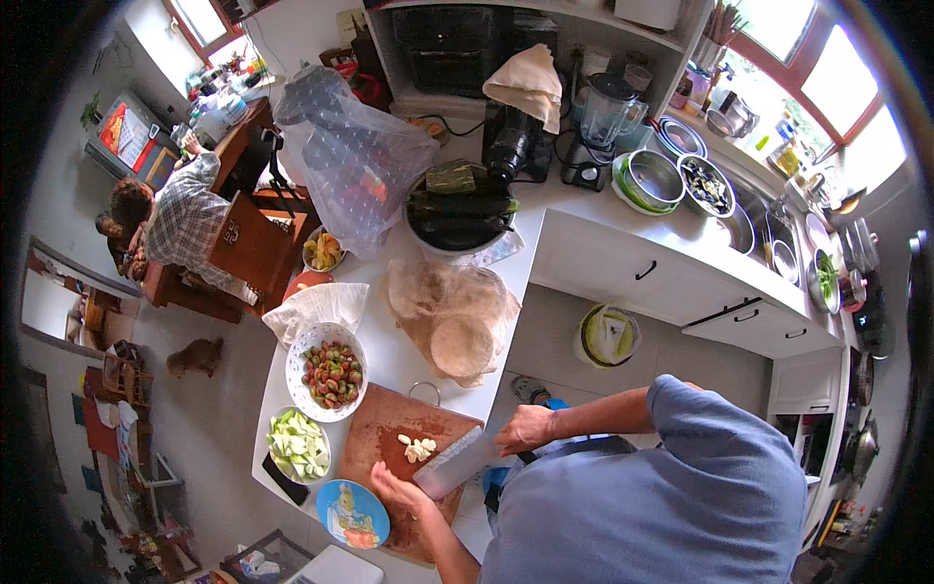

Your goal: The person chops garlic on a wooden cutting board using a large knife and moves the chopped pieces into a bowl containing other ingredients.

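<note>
A wooden cutting board (368, 438) lies on the white counter, with a small pile of pale peeled cloves, like garlic, (417, 450) on it. My right hand (524, 431) grips the handle of a broad cleaver (456, 462), whose blade is over the board's near edge, close to the cloves. Empty and with its fingers extended, my left hand (398, 489) is over the board between the cloves and a blue plate with a painted picture (353, 514). Beyond the board stand a bowl of cut red-green fruit (333, 374) and a bowl of pale green chunks (298, 446).
A phone (284, 480) lies by the counter's corner. Cloths (452, 314), a large bowl of dark green vegetables (461, 219) and a blender (602, 124) stand farther right. A bucket (608, 336) is on the floor. A person in plaid (186, 212) sits across the room; a dog (195, 358) is nearby.
</note>
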A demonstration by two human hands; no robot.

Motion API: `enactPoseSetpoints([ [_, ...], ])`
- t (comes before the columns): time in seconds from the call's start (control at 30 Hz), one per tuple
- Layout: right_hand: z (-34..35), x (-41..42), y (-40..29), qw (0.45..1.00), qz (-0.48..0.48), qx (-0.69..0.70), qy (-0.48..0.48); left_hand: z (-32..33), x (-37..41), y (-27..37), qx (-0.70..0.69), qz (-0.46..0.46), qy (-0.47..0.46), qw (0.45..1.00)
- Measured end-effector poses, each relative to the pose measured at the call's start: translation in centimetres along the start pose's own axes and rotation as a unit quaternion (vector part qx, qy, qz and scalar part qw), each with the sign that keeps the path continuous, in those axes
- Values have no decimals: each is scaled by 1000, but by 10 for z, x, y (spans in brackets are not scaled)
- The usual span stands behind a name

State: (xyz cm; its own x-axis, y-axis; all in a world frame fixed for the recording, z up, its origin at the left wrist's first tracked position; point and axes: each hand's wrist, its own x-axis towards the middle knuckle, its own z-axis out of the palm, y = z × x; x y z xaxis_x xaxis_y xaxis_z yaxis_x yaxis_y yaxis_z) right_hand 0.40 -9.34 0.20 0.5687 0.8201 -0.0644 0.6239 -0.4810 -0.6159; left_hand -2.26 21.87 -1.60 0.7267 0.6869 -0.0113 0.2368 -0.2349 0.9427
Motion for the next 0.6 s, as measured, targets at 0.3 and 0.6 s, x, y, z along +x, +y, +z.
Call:
enactPoseSetpoints([
  [0.3,-1,8,-5,999,23,16,36,-19,-44,14,-189,-109,-31,975],
  [0.6,-4,11,11,998,-10,-11,64,-27,-10,5,-312,-226,-143,912],
])
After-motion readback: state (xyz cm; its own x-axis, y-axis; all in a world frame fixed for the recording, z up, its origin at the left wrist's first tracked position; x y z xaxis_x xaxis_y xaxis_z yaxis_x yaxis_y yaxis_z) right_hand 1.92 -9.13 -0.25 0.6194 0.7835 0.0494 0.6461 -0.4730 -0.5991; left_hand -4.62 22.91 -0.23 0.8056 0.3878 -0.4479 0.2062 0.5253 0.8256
